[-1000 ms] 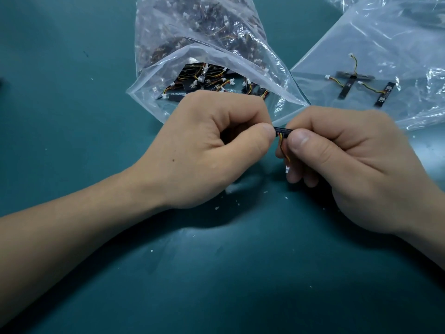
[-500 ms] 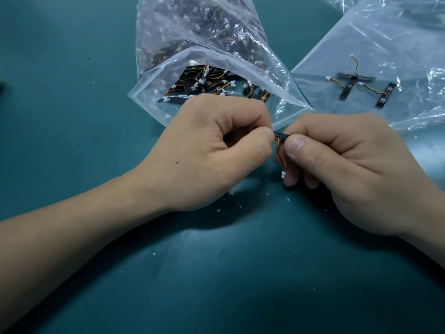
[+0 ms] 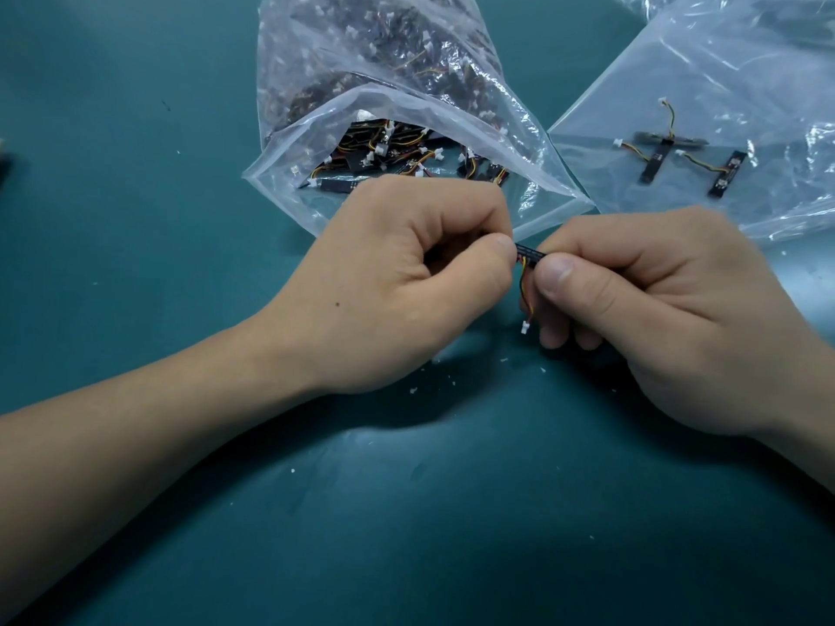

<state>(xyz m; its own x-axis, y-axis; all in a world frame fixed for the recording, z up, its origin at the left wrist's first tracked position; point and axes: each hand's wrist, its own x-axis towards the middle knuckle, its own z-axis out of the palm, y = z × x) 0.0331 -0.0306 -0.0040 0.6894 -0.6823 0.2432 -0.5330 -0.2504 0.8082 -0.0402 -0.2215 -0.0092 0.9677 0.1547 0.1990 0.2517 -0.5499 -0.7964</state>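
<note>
Near the centre of the view, both hands meet over the teal counter. The left hand is curled into a loose fist, its thumb and bent forefinger pinching one end of a narrow black circuit strip. The right hand, at three o'clock from the left, is curled the same way and pinches the strip's other end between thumb tip and forefinger. Only a short stretch of the strip shows between the two thumbs, lying roughly level and raised off the counter.

A thin yellow-and-red wire lead hangs from the strip toward six o'clock, ending in a small white connector just beside the right hand's lower fingers.

At twelve o'clock from the hands lies an open plastic bag, its mouth facing them, filled with many similar strips and leads. At two o'clock a second clear bag lies flat, with three loose strips at it; whether they lie on or inside it cannot be told. White flecks are scattered on the counter at six o'clock from the left hand.
</note>
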